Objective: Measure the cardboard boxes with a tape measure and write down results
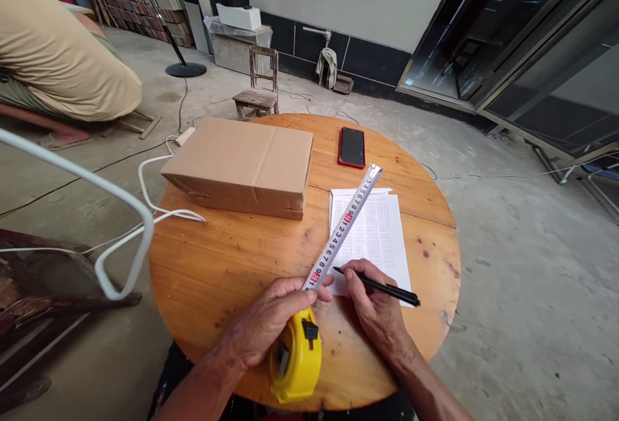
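My left hand (pixel 271 314) is closed around a tape measure, thumb on the blade close to its mouth. The yellow case (pixel 309 363) hangs below that hand at the table's near edge. Its silver blade (pixel 338 234) runs out diagonally up and right, crossing over the printed paper (pixel 382 234). In my right hand (pixel 372 305) is a black pen (pixel 396 293), its tip pointing left beside the blade's lower part. This hand rests on the lower end of the paper, which bears columns of small print. Another sheet shows partly underneath.
On the round wooden table (pixel 222 260) lie a closed cardboard box (pixel 242 156) at the left and a red-edged phone (pixel 351 147) at the back. A white bent tube (pixel 140 240) reaches the left rim. A small wooden chair (pixel 258 82) stands behind; another person (pixel 62 53) sits far left.
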`<state>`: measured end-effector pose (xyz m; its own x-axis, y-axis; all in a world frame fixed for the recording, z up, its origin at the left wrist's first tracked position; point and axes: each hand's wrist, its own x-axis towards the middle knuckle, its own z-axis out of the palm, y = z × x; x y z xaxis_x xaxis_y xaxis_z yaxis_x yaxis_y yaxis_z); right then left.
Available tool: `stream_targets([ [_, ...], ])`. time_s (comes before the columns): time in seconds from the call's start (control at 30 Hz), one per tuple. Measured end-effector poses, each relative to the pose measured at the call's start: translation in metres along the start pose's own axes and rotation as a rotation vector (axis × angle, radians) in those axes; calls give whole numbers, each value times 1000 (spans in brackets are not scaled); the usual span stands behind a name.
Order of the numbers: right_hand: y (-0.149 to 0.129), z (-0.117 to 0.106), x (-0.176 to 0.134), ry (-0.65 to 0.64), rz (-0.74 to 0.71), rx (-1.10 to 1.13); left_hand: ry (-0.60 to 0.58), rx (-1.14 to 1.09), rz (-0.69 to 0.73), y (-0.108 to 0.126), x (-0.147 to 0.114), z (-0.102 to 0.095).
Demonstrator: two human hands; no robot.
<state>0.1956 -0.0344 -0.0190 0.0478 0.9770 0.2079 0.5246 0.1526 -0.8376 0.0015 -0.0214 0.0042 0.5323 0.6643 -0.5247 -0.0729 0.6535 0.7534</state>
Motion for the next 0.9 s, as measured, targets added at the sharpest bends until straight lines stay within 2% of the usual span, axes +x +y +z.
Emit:
stream_targets([
  [0.23,0,0,-2,-1,-13,-35,23,19,4,1,1,-1],
  [0.53,-3,0,-1,-7,-127,-141,18,25,-6,-1,0,-2],
  [0.9,-5,0,1,-46,-152,-176,30,41,-3,-1,0,-1],
])
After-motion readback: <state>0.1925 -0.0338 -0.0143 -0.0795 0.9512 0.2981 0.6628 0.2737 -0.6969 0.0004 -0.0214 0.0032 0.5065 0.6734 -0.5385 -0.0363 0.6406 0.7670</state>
